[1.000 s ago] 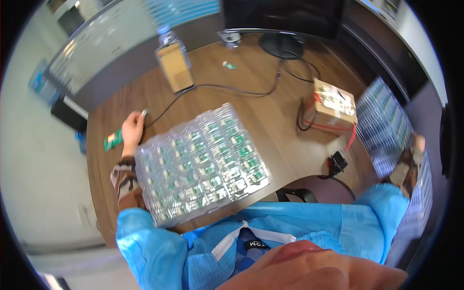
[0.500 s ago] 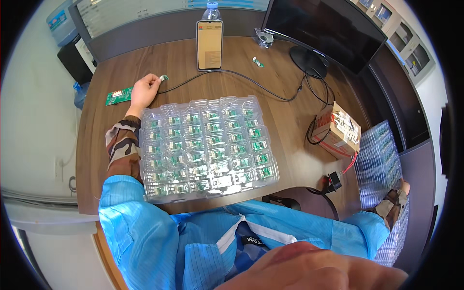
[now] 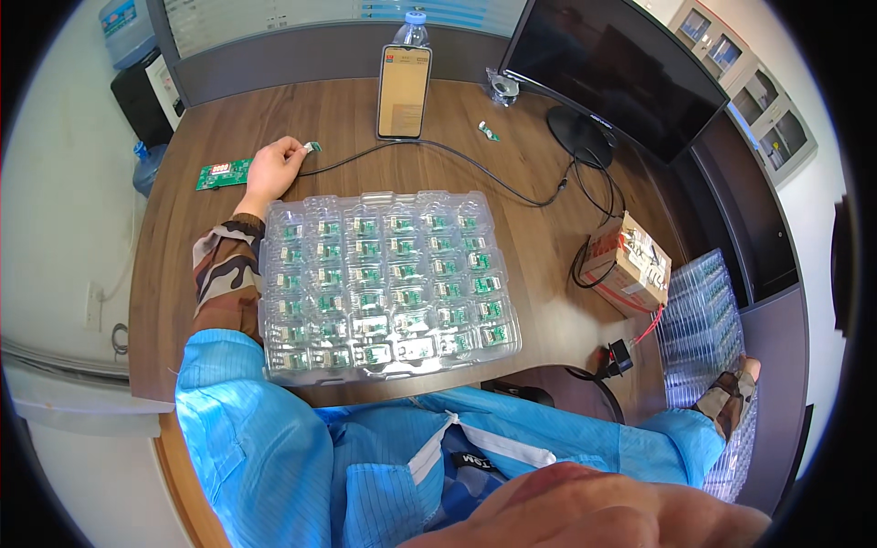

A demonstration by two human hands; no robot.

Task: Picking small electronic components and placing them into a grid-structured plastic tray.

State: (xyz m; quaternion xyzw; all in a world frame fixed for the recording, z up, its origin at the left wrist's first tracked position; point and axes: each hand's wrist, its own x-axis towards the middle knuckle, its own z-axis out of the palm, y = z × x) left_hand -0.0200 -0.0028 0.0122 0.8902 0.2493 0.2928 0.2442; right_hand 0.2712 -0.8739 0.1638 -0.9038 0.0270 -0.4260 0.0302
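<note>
My left hand (image 3: 275, 170) is closed in a pinch at the far left of the desk, holding a small green circuit board (image 3: 314, 147) with a pale part by the fingertips. Touching or just beside that hand's left side lies a larger green circuit board (image 3: 222, 173) with a lit number display. A clear plastic tray (image 3: 393, 373) with rows of small green circuit boards in its pockets lies below the hand. Far to the right, my right hand (image 3: 750, 368) is against the edge of stacked clear trays (image 3: 699, 320); its fingers are mostly hidden.
A phone (image 3: 403, 91) leans upright against a bottle (image 3: 414, 30). A black cable (image 3: 466, 157) crosses the desk. A monitor (image 3: 621, 73), a taped cardboard box (image 3: 627, 265), a black plug (image 3: 619, 357) and a loose small board (image 3: 489, 131) stand or lie to the right.
The whole view has shifted slightly. Both hands keep about the same places, and the left still pinches the small circuit board.
</note>
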